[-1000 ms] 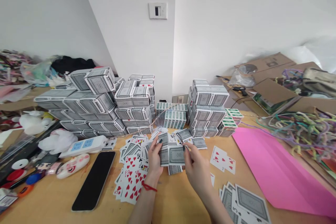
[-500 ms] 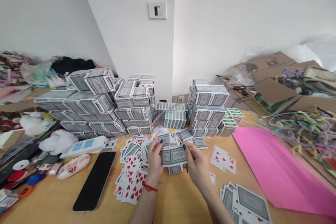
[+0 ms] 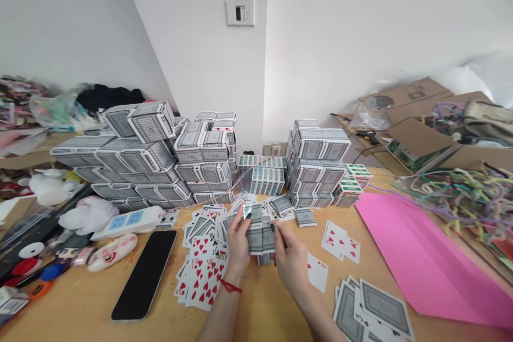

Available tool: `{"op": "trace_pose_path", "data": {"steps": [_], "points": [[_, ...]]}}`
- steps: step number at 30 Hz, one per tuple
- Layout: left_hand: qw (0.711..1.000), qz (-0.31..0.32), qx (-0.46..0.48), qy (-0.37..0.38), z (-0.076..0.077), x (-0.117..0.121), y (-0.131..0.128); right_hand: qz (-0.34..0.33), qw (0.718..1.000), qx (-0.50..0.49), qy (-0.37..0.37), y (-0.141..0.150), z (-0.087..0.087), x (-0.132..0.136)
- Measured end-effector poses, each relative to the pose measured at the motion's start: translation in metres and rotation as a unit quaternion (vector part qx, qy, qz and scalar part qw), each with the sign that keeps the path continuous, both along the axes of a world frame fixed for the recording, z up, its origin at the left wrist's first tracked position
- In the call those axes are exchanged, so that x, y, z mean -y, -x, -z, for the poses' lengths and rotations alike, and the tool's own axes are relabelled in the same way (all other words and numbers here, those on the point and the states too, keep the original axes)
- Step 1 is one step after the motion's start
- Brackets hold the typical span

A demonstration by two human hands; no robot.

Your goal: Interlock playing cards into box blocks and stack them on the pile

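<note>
Above the middle of the table I hold joined playing cards (image 3: 254,243) with grey patterned backs up. My left hand (image 3: 238,243) grips their left side, its dark-nailed thumb lying on top. At their right edge my right hand (image 3: 292,256) is closed, thumb and fingers pinching the card there; its lower fingers are partly hidden. Under the held cards, part of another grey-backed card (image 3: 264,259) shows on the table. Loose face-up heart cards (image 3: 206,278) spread beside my left wrist. An ace of hearts (image 3: 318,272) lies right of my right hand.
Blocks built of cards stand in stacks at the back left (image 3: 136,157) and back right (image 3: 320,173), with green-and-white card boxes (image 3: 267,180) between. A black phone (image 3: 144,275) lies left, pink paper (image 3: 425,262) right. More cards (image 3: 385,307) lie front right.
My right hand has moved left, and the right part of the held cards now looks narrower. More of the ace of hearts shows beside it. My left hand has barely moved.
</note>
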State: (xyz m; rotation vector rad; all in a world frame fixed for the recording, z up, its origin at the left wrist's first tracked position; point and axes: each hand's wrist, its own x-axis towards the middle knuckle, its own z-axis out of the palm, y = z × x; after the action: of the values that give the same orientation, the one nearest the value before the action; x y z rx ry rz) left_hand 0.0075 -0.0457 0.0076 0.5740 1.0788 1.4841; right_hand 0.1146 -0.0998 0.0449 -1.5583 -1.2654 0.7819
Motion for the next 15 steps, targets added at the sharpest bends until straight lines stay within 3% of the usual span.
{"op": "trace_pose_path", "data": {"steps": [10, 15], "points": [[1.0, -0.001, -0.017, 0.005, 0.007, 0.001, 0.002, 0.035, 0.999, 0.015, -0.033, 0.01, 0.012, 0.0], [1.0, -0.017, -0.012, 0.0, 0.01, -0.001, 0.002, 0.012, 0.999, -0.045, -0.007, 0.005, 0.019, -0.005]]}}
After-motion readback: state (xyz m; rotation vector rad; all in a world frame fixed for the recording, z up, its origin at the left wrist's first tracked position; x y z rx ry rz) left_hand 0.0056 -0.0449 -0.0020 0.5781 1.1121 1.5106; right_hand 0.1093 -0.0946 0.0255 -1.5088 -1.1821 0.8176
